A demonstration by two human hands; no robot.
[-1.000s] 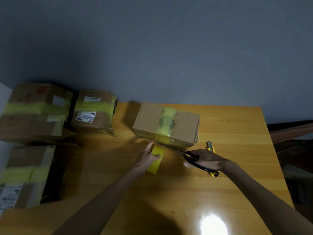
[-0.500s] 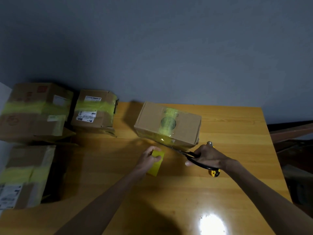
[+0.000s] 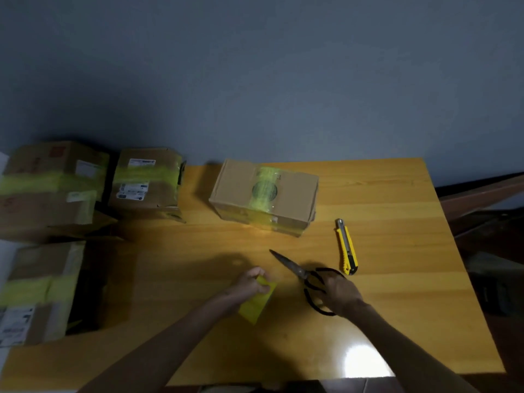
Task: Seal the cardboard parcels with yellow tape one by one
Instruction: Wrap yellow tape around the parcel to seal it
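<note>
Your L grip (image 3: pixel 249 285) pinched yellow tape strip (image 3: pixel 256 306), 6 o'clock on worktop (image 3: pixel 397 279). R grip (image 3: pixel 341 293) curled round scissors (image 3: pixel 286 263) handles. Taped parcel (image 3: pixel 235 191) sat 12 o'clock, well apart from both.

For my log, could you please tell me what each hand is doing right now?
Left hand: pinches the yellow tape strip.
Right hand: holds the scissors by their handles.

My right hand (image 3: pixel 340 293) partly hides the scissors' (image 3: pixel 289 263) handle loops. My left hand (image 3: pixel 249 285) hides the tape strip's (image 3: pixel 256 306) top. Parcel labels (image 3: pixel 132 191) blurred, unreadable.
</note>
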